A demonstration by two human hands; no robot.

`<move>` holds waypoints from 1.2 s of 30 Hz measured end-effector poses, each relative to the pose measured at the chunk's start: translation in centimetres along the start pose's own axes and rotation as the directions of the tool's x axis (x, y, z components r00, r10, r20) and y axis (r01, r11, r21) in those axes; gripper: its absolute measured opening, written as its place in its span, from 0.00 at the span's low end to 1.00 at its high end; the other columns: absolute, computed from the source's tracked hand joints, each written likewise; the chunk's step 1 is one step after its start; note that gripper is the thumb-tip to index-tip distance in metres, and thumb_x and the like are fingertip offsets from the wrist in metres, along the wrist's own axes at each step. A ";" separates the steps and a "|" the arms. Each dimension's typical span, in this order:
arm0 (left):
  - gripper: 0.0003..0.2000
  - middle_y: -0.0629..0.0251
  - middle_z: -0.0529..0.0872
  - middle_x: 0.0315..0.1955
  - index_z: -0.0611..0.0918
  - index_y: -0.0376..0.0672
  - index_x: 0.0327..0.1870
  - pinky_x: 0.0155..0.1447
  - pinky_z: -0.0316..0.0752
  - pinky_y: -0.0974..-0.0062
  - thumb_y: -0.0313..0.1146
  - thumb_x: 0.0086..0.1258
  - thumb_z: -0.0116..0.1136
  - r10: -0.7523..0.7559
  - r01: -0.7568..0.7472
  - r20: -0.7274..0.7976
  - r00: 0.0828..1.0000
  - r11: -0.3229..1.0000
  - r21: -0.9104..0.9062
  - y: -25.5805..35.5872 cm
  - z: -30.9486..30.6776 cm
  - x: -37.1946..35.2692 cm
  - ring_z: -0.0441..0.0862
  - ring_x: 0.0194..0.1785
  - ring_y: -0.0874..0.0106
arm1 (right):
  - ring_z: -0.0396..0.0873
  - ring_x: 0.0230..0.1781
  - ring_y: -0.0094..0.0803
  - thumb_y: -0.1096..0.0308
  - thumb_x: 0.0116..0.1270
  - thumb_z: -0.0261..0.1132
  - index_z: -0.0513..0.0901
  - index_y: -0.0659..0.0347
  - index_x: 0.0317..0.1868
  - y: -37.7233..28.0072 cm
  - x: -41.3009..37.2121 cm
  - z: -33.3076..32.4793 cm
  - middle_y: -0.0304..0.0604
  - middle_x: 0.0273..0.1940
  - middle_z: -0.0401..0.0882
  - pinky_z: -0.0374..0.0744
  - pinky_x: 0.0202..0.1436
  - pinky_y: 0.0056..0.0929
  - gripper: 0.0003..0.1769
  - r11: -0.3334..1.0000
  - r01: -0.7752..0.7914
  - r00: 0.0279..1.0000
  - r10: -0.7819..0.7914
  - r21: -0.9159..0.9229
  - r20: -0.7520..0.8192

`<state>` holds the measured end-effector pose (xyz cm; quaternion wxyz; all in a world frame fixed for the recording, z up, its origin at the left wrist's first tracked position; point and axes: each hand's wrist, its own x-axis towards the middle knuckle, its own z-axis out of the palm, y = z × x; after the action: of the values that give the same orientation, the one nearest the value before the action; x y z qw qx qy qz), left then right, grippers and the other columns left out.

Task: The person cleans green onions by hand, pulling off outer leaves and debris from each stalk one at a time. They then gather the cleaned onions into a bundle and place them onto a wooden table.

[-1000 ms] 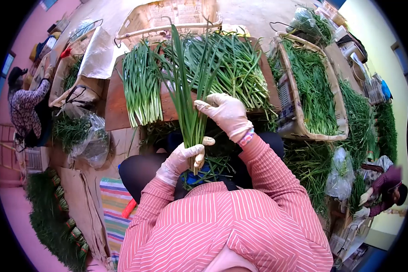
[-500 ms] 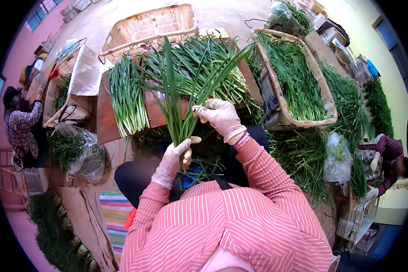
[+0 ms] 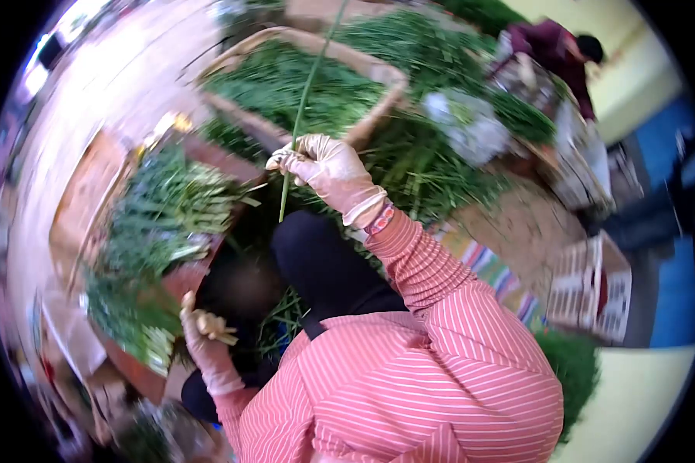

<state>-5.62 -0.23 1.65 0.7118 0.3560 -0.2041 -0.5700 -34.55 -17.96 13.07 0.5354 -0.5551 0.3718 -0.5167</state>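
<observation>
Since the earlier frame the view has swung to the right and both hands have parted: the right hand [image 3: 328, 171] has lifted away toward the basket [image 3: 378, 73], and the left hand [image 3: 206, 343] has dropped low to the near edge of the board [image 3: 197, 272].

Now the right hand is pinched shut on a single long stalk [image 3: 305, 92], which stands nearly upright, with its tip running past the basket's near rim and its lower end hanging below the fingers. The left hand lies just beside a bunch [image 3: 143, 324] with pale stem ends; blur hides whether its fingers grip the bunch or only rest against it.

Sorted greens [image 3: 170, 204] lie along the board. Far more loose ones fill the basket and spread past its far side, where another person [image 3: 556, 46] bends over them. A striped mat [image 3: 479, 262] shows beside the right sleeve.

By my judgement the work is mid-way: one bunch is partly built, one stalk is picked out for it, and most of the loose pile remains unsorted.
</observation>
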 end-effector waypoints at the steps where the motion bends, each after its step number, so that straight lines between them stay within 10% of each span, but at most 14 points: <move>1: 0.21 0.80 0.67 0.18 0.69 0.39 0.65 0.22 0.57 0.86 0.41 0.76 0.48 0.017 -0.014 0.036 0.999 0.996 -0.084 0.2 -0.1 0.7 0.59 0.16 0.87 | 0.74 0.26 0.18 0.64 0.64 0.65 0.84 0.63 0.37 0.2 -1.3 -2.8 0.37 0.27 0.82 0.73 0.32 0.21 0.10 0.988 -0.063 0.995 0.050 -0.145 -0.091; 5: 0.21 0.81 0.63 0.17 0.70 0.45 0.66 0.23 0.58 0.87 0.41 0.75 0.50 0.064 -0.062 -0.051 0.997 0.997 0.045 2.0 0.7 4.5 0.58 0.17 0.87 | 0.76 0.26 0.23 0.64 0.67 0.59 0.84 0.60 0.42 4.2 -7.1 -13.0 0.37 0.30 0.83 0.75 0.32 0.23 0.11 0.867 -0.213 0.926 0.033 -0.450 -0.376; 12: 0.19 0.80 0.62 0.19 0.75 0.57 0.63 0.31 0.68 0.78 0.40 0.71 0.55 0.037 -0.034 -0.070 0.997 0.998 0.055 -0.5 6.3 8.6 0.63 0.22 0.81 | 0.78 0.23 0.22 0.64 0.65 0.60 0.84 0.60 0.38 11.8 -21.3 -22.0 0.37 0.28 0.84 0.75 0.29 0.23 0.10 0.843 -0.538 0.657 0.417 -0.003 -0.628; 16: 0.20 0.81 0.64 0.16 0.76 0.58 0.62 0.28 0.69 0.82 0.44 0.69 0.58 0.043 -0.009 -0.106 0.994 0.954 0.301 -2.6 10.8 10.5 0.65 0.19 0.82 | 0.78 0.26 0.22 0.65 0.67 0.58 0.85 0.61 0.39 10.8 -25.6 -23.3 0.37 0.28 0.84 0.76 0.32 0.22 0.11 0.831 -0.542 0.546 0.460 0.124 -0.700; 36: 0.22 0.79 0.61 0.19 0.73 0.45 0.64 0.24 0.63 0.86 0.41 0.72 0.56 -0.034 0.007 0.089 0.995 0.958 0.285 -7.6 16.4 13.3 0.60 0.21 0.83 | 0.74 0.31 0.19 0.69 0.70 0.55 0.83 0.61 0.47 12.7 -32.3 -25.2 0.37 0.36 0.83 0.74 0.36 0.18 0.12 0.870 -0.429 0.388 0.420 0.243 -0.821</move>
<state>-18.58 -18.20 5.35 0.6370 0.4298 -0.3134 -0.5579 -63.39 6.05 -7.71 0.3925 -0.1164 0.7164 -0.5649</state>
